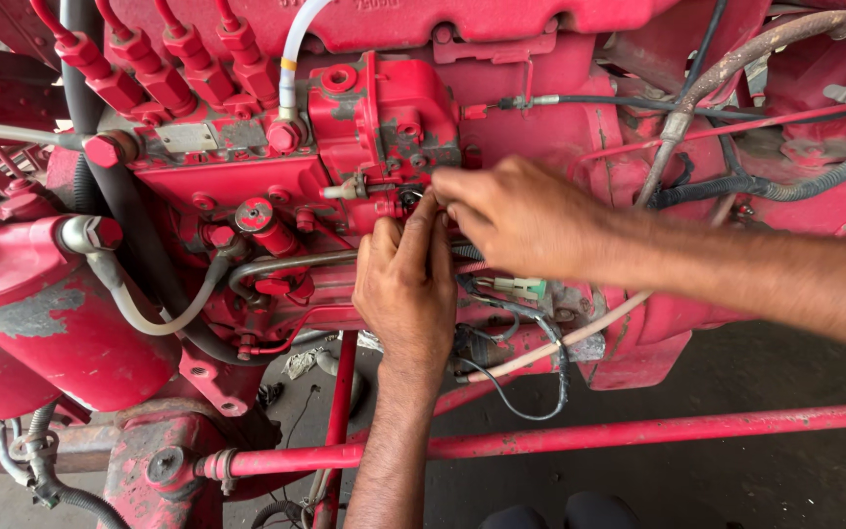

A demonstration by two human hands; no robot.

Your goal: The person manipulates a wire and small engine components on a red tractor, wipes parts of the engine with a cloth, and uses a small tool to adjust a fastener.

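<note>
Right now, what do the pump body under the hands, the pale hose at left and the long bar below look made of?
Pump body: likely cast metal, red paint chipped to bare grey at bolts. Pale hose: looks like flexible translucent plastic or rubber; it curves freely. Long bar: metal rod or tube, worn red paint. Left hand and right hand cover the fitting between them.

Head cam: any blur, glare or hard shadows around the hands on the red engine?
Head view: even, soft daylight, no harsh glare on the red engine; left hand and right hand are sharp, no motion blur; the spot under the fingertips is shaded and hidden; floor below is darker.
</note>
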